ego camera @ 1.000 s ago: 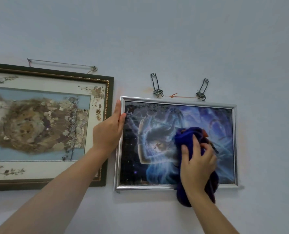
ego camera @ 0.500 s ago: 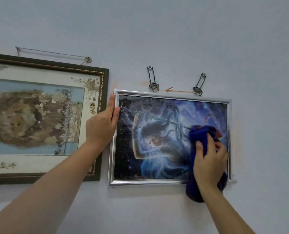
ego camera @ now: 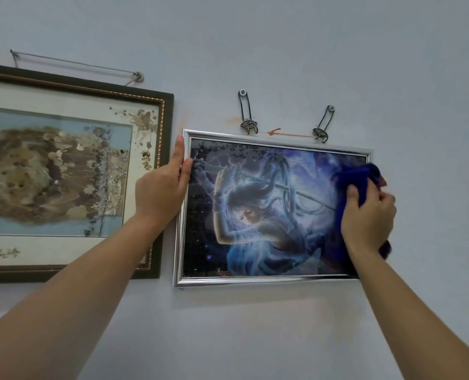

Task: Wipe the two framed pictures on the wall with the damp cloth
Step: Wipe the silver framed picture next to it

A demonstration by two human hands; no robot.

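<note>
On wall, R hand [ego camera: 369,212] grips blue cloth [ego camera: 358,178], now at silver frame [ego camera: 274,208] R edge, up from lower middle 1 s ago. L hand [ego camera: 160,192], fingers flat, steadies L edge. Glass pass nearly done; dark frame [ego camera: 164,165] looks unwiped.

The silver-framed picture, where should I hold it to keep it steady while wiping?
Probably the left rail of the silver-framed picture, approached from the left: it hangs from two hooks, that edge is bare, the left hand already braces it, and the blue cloth works the right side.
</note>
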